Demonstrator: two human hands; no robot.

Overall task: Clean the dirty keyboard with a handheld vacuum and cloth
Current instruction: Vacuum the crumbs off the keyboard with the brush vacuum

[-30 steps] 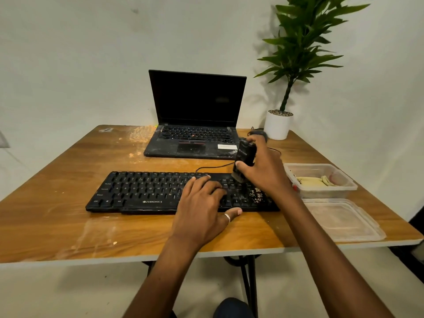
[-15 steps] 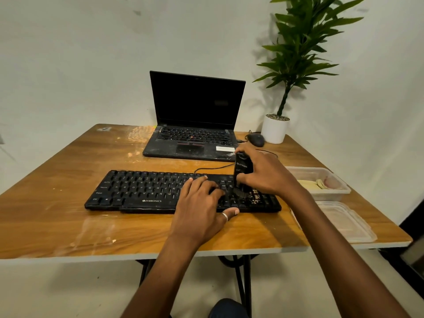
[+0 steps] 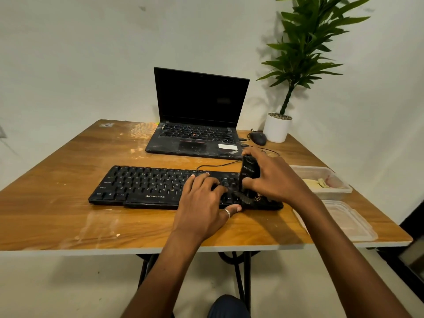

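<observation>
On the wooden table [image 3: 68, 203], near its front edge, a black Zebronics keyboard [image 3: 146, 187] lies lengthwise, its cable curling back toward an open laptop [image 3: 197, 115] with a dark screen. The right hand [image 3: 275, 177] is wrapped around a black handheld vacuum [image 3: 249, 173], fingers over the far side and thumb on the near side. The vacuum stands nearly upright, with its brush nozzle [image 3: 243, 199] down on the keys at the keyboard's right end. Pale crumbs [image 3: 259, 198] are scattered on the keys just beside the nozzle. The left hand [image 3: 202, 203] lies flat on the keyboard right of its middle, fingers straight and spread over the keys, holding nothing. Its thumb (with a silver ring [image 3: 227, 213] on it) rests at the keyboard's front edge, close to the nozzle.

Behind the laptop's right corner sit a dark mouse [image 3: 258, 138] and a green plant in a white pot [image 3: 277, 127]. To the keyboard's right is a clear plastic container [image 3: 321, 171] with pale yellowish contents that I cannot identify, and its lid [image 3: 344, 221] lies nearer the table's front.
</observation>
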